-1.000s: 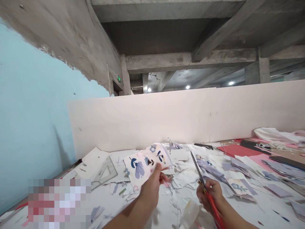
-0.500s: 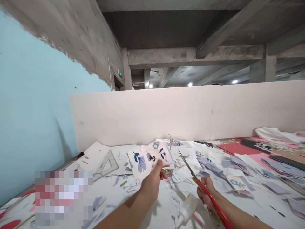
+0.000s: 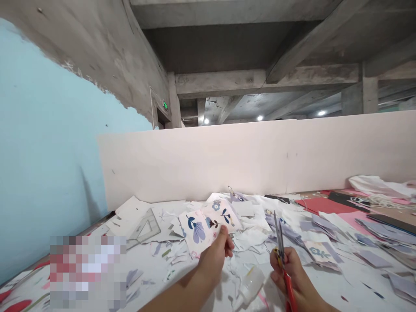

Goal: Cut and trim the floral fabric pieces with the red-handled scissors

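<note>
My left hand [image 3: 218, 249] pinches the lower right edge of a floral-printed piece [image 3: 195, 229], pale with blue and purple flowers; whether it is paper or cloth I cannot tell. To the right, my right hand [image 3: 289, 268] is wrapped round a pair of scissors [image 3: 280, 238] with red handles. The blades point up and away, nearly together, and stand apart from the floral piece. Between my forearms a translucent white bottle [image 3: 251, 284] lies on its side on the table. My fingers hide part of the scissor handles.
Scraps and offcuts cover the white tabletop [image 3: 182, 286]. A clear set square [image 3: 146, 227] lies at the left. Small floral and lilac pieces [image 3: 321, 251], red sheets [image 3: 320, 206] and a tangle of white cord [image 3: 380, 201] lie at the right. A pale partition [image 3: 201, 164] stands behind.
The scissors have turned from pointing up-left to nearly upright, and my right hand has shifted slightly right. The floral piece, still in my left hand, sits slightly lower and further right in view.
</note>
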Motion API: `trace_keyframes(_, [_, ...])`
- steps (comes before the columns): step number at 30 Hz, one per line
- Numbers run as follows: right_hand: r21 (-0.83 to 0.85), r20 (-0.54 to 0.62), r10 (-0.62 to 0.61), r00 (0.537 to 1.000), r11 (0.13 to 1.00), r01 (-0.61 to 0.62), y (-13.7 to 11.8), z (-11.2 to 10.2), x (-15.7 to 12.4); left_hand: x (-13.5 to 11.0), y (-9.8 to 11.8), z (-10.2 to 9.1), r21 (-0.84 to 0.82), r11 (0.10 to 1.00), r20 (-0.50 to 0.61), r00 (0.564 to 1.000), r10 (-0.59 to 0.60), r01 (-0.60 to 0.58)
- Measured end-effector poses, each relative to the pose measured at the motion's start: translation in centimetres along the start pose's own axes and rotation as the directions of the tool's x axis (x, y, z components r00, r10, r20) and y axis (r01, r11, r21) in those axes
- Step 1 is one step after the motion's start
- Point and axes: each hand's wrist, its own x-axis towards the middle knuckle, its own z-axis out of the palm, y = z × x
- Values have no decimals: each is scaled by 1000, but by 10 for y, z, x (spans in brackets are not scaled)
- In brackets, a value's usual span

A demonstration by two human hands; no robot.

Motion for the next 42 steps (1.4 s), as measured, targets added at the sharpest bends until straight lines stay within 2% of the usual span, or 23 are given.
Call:
trace_keyframes(5, [15,-8,-14,1000,1000,14,-4,0,2,-10,-13,0,27,1000,19,1000,-10,10])
trace_keyframes(9, [-6,20,21,1000,1000,-21,-2,-2,4,-19,-21,-16,154,983,98,988,-120,104])
trace_keyframes(13, [19,-36,96,995,995,-95,-5,2,4,-29,-21,-29,192,981,51,998,-37,27])
trace_keyframes(15, [63,-30,131,991,990,-128,-13,7,3,-30,-16,-27,202,978,35,997,-67,59])
trace_keyframes(16, [98,-20,137,990,986,-134,-19,10,3,-28,-11,-24,193,981,25,999,-43,38])
trace_keyframes(18, [183,46,171,984,967,-177,-32,14,5,-22,-1,-15,86,996,-61,998,6,0])
trace_keyframes(19, [224,57,219,974,948,-226,-38,15,7,-18,5,-10,3,1000,-134,991,-12,13])
trace_keyframes(22, [252,158,280,947,916,-313,-53,11,17,-5,20,2,-192,981,-113,993,-21,-1])
trace_keyframes(27, [101,294,267,918,946,-308,-60,-17,30,5,28,9,-342,939,-69,998,6,-29])
trace_keyframes(28, [80,315,296,902,938,-336,-60,-23,31,5,28,10,-357,934,-67,998,4,-28])
trace_keyframes(30, [63,443,335,831,913,-402,-59,-33,30,4,27,12,-377,926,-73,997,-14,-15])
trace_keyframes(31, [57,510,342,789,902,-428,-58,-38,30,3,27,12,-387,922,-77,997,-26,-6])
trace_keyframes(33, [66,597,320,736,894,-443,-55,-46,30,2,26,13,-402,915,-84,995,-61,22])
trace_keyframes(39, [127,700,346,625,801,-586,-49,-80,49,8,27,8,-363,931,-92,992,-89,50])
trace_keyframes(42, [121,740,390,549,725,-678,-49,-100,60,16,28,8,-318,942,-31,992,-126,109])
